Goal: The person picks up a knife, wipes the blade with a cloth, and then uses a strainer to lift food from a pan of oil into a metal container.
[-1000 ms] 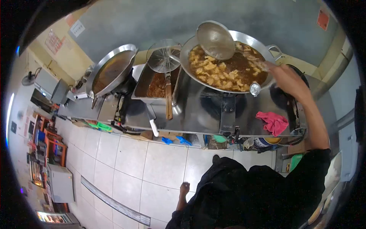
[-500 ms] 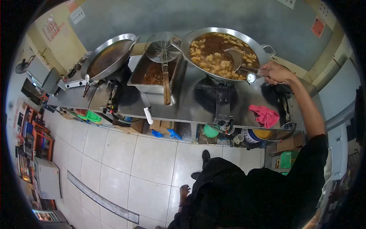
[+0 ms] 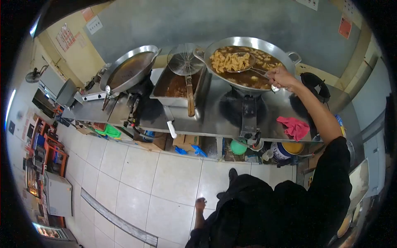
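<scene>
My right hand point(image 3: 282, 78) grips the handle of a round metal skimmer point(image 3: 259, 73) over the large wok point(image 3: 248, 40) on the right. Heaped in the skimmer are golden-brown fried pieces point(image 3: 229, 62), at the left part of the wok. Around it, brown oil point(image 3: 248, 81) holds more floating pieces. Down by my side hangs my left hand point(image 3: 201, 203), fingers loosely curled, with nothing visible in it, over the tiled floor.
A second wok point(image 3: 120, 85) with oil stands left. Between the woks, a wooden-handled wire skimmer point(image 3: 190, 97) lies across a metal tray point(image 3: 169, 101). A white-handled knife point(image 3: 172, 130) sticks past the counter edge, and a pink cloth point(image 3: 294, 128) lies at right.
The skimmer has come up from the oil and shifted left, now heaped with fried pieces. My right hand moved slightly left with it. The whole view has shifted a little.
</scene>
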Motion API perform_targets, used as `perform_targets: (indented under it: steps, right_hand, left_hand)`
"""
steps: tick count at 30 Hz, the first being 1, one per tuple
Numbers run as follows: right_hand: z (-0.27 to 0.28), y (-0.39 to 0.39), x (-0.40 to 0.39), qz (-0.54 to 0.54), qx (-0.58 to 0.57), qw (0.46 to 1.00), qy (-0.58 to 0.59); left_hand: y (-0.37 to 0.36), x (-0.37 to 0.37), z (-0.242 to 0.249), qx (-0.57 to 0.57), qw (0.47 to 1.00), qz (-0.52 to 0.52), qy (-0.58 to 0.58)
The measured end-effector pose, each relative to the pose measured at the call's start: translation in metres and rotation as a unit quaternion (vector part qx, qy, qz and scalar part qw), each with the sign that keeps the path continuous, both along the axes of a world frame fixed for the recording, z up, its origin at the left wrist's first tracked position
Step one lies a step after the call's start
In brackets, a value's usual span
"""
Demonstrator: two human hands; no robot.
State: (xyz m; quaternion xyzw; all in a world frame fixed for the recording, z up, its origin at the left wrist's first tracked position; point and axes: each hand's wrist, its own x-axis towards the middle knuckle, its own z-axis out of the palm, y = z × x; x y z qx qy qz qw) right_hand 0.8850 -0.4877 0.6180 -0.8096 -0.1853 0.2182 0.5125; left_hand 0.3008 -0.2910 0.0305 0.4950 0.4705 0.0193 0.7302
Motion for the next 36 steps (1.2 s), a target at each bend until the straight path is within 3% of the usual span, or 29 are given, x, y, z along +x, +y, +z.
perform_targets:
  steps: [2, 5, 7, 8, 10, 11, 12, 13, 14, 15, 16, 17, 18, 19, 22, 23, 26, 27, 28, 29, 30, 31, 34, 36]
  right_hand:
    - [0.007, 0.004, 0.005, 0.002, -0.057, 0.996, -0.071]
    - [0.008, 0.011, 0.013, 0.004, -0.119, 0.982, -0.148]
    - [-0.004, 0.012, 0.044, 0.022, -0.189, 0.942, -0.275]
    - [-0.007, 0.012, 0.054, 0.031, -0.224, 0.915, -0.335]
    - [0.010, 0.015, 0.045, 0.048, -0.278, 0.897, -0.340]
    - [0.016, 0.016, 0.040, 0.059, -0.305, 0.887, -0.342]
    - [0.017, 0.014, 0.042, 0.067, -0.316, 0.866, -0.382]
    - [0.017, 0.011, 0.045, 0.075, -0.326, 0.843, -0.421]
    - [0.018, 0.009, 0.046, 0.083, -0.335, 0.818, -0.460]
    - [0.031, 0.012, 0.037, 0.095, -0.358, 0.808, -0.458]
    - [0.035, 0.009, 0.039, 0.091, -0.368, 0.803, -0.461]
    - [0.038, 0.004, 0.045, 0.087, -0.377, 0.797, -0.464]
    - [0.043, 0.002, 0.044, 0.083, -0.387, 0.791, -0.466]
    - [0.049, -0.004, 0.041, 0.069, -0.377, 0.794, -0.472]
    - [0.067, -0.022, 0.028, 0.024, -0.359, 0.791, -0.494]
    - [0.065, -0.034, 0.037, 0.008, -0.360, 0.784, -0.505]
    - [0.064, -0.064, 0.045, -0.022, -0.363, 0.781, -0.508]
    - [0.063, -0.072, 0.046, -0.030, -0.364, 0.783, -0.504]
    - [0.055, -0.085, 0.055, -0.020, -0.394, 0.745, -0.538]
    - [0.041, -0.098, 0.066, -0.011, -0.422, 0.705, -0.570]
    - [0.037, -0.103, 0.067, -0.003, -0.450, 0.662, -0.599]
    - [0.033, -0.108, 0.068, -0.017, -0.447, 0.717, -0.535]
    - [0.035, -0.094, 0.034, -0.045, -0.394, 0.856, -0.332]
    - [0.038, -0.082, 0.020, -0.043, -0.313, 0.927, -0.203]
  left_hand:
    - [-0.011, -0.015, -0.002, 0.138, 0.983, -0.121, 0.010]
    - [-0.032, -0.040, -0.025, 0.382, 0.859, -0.337, 0.046]
    - [-0.040, -0.040, -0.025, 0.485, 0.760, -0.432, 0.005]
    - [-0.041, -0.038, -0.026, 0.488, 0.761, -0.426, 0.003]
    - [-0.052, -0.046, -0.033, 0.488, 0.766, -0.418, 0.001]
    - [-0.058, -0.042, -0.036, 0.537, 0.740, -0.404, 0.009]
    - [-0.066, -0.040, -0.037, 0.351, 0.891, -0.288, 0.020]
    - [-0.071, -0.034, -0.039, 0.141, 0.978, -0.150, 0.032]
    - [-0.074, -0.024, -0.038, -0.078, 0.996, -0.001, 0.040]
    - [-0.080, -0.018, -0.025, -0.056, 0.996, 0.022, 0.072]
    - [-0.074, -0.009, -0.017, 0.121, 0.979, -0.145, 0.081]
    - [-0.062, -0.002, -0.009, 0.291, 0.903, -0.304, 0.085]
    - [-0.056, 0.000, -0.007, 0.443, 0.774, -0.444, 0.084]
    - [-0.056, 0.001, -0.005, 0.444, 0.814, -0.372, 0.036]
    - [-0.040, 0.008, -0.008, 0.548, 0.772, -0.307, -0.101]
    - [-0.047, 0.013, 0.009, 0.229, 0.959, -0.154, -0.069]
    - [-0.034, 0.024, -0.013, 0.000, 0.999, -0.017, -0.033]
    - [-0.029, 0.022, -0.028, 0.098, 0.989, -0.103, -0.026]
    - [-0.020, 0.018, -0.031, 0.312, 0.924, -0.208, -0.072]
    - [-0.009, 0.015, -0.032, 0.506, 0.801, -0.300, -0.114]
    - [-0.003, 0.013, -0.037, 0.668, 0.626, -0.374, -0.149]
    - [-0.005, 0.011, -0.042, 0.593, 0.720, -0.330, -0.141]
    - [-0.012, 0.005, -0.009, 0.370, 0.888, -0.266, -0.060]
    - [-0.020, 0.000, 0.000, 0.225, 0.955, -0.193, -0.018]
